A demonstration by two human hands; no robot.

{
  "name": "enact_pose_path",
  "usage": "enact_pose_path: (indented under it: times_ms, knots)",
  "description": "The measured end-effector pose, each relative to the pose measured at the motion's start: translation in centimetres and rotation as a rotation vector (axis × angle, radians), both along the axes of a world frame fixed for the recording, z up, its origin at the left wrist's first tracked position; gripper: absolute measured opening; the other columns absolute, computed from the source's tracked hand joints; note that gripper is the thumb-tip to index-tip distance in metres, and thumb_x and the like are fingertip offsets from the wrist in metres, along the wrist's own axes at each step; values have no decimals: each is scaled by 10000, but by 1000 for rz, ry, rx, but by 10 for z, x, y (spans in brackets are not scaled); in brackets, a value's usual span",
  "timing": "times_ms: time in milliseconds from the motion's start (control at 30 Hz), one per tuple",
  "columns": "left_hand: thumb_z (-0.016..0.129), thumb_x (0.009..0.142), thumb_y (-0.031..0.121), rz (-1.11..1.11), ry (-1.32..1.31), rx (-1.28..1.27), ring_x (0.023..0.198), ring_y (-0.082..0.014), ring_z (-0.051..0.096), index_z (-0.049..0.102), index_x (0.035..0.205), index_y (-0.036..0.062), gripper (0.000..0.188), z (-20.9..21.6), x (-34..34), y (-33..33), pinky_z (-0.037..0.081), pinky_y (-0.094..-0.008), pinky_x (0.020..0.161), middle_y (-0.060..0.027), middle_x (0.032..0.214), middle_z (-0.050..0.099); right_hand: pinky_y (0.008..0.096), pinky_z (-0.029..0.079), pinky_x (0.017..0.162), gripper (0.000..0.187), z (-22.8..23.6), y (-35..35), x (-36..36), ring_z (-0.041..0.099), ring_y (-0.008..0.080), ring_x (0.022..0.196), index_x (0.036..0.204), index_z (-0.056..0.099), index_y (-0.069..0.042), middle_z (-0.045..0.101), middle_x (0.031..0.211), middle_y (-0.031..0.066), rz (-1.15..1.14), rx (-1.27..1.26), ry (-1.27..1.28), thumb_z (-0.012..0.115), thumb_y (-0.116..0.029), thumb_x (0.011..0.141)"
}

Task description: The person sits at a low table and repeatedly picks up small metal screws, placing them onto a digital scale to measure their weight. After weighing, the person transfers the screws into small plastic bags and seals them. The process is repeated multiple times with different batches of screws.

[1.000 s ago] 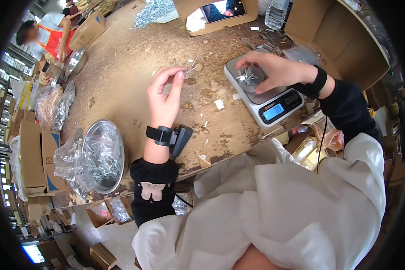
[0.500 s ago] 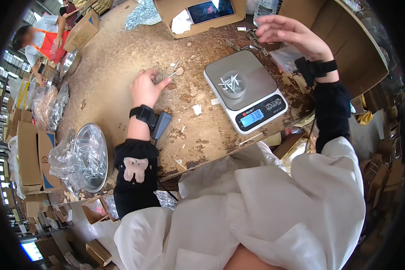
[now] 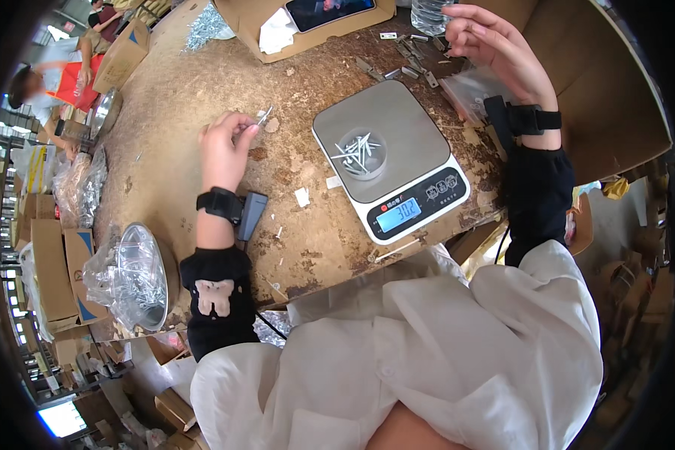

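Note:
A digital kitchen scale [image 3: 397,116] with a steel plate and lit display stands on the worn wooden table. On its plate sits a small round clear dish [image 3: 380,166] holding several silver screws [image 3: 360,150]. To the left of the scale, my left hand [image 3: 229,142] is closed over the tabletop, pinching thin silver screws [image 3: 266,116] between thumb and fingertips; how many cannot be made out. My right hand [image 3: 499,56] is raised beyond the scale's right side, fingers loosely curved and apart, with nothing visible in them. It is nearest the clear plastic bottle and a plastic bag [image 3: 469,94].
A metal bowl [image 3: 169,289] with bagged screws stands at the table's left edge. Small metal fittings [image 3: 409,60] lie beyond the scale. A carton tray [image 3: 255,37] holds a phone [image 3: 330,9]; a bottle [image 3: 430,16] stands beside it. A co-worker [image 3: 60,71] is at far left.
The screws that lay by my left fingers are now pinched in them, slightly lifted. The scale's reading has changed. My whole view has shifted a little; my right hand stays raised.

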State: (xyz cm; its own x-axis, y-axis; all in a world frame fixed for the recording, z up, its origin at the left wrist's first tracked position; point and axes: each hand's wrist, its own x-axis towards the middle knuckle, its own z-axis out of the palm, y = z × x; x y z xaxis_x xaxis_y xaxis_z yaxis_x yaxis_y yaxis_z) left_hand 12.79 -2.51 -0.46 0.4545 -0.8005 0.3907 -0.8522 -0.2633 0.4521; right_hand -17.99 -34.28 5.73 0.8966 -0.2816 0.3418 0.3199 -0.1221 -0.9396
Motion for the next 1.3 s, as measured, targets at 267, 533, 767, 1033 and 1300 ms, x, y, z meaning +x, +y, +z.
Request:
enact_pose_path:
  times_ms: [267, 533, 767, 1033, 1300]
  knots:
    - [737, 838, 161, -361, 170, -187, 923, -213, 600, 678, 857, 74, 107, 45, -109, -25, 404, -343, 917, -46, 898, 665, 244, 498, 868, 365, -14, 11, 17, 608, 74, 875, 1262, 635, -86, 674, 984, 6, -138, -232, 107, 612, -308, 973]
    - [663, 928, 196, -217, 485, -360, 875, -205, 650, 701, 1025, 40, 188, 23, -75, -21, 493, -315, 811, -90, 960, 686, 214, 490, 827, 307, -16, 4, 13, 587, 56, 850, 1233, 637, -61, 658, 951, -15, -193, -293, 86, 603, -237, 984]
    - [713, 886, 210, 173, -103, 59, 809, -226, 615, 684, 994, 40, 203, -32, 5, -18, 499, -341, 740, -97, 863, 637, 240, 471, 585, 243, -32, -24, 3, 576, 77, 660, 951, 658, -26, 637, 763, 7, -374, -708, 513, 721, -252, 890]
    - [682, 907, 182, 99, 227, 39, 883, -202, 608, 642, 946, 42, 150, -11, -15, -20, 474, -319, 784, -88, 947, 648, 306, 432, 548, 289, -50, -37, -14, 560, 132, 628, 824, 636, -46, 605, 686, 23, -362, -786, 841, 842, -218, 716]
    - [692, 889, 227, -325, 21, -170, 1108, -273, 558, 667, 950, 90, 153, 35, -111, -17, 311, -437, 1057, -54, 1080, 652, 325, 455, 607, 226, -54, -33, -3, 597, 167, 666, 755, 637, -33, 643, 694, 57, -237, -908, 752, 807, -181, 733]
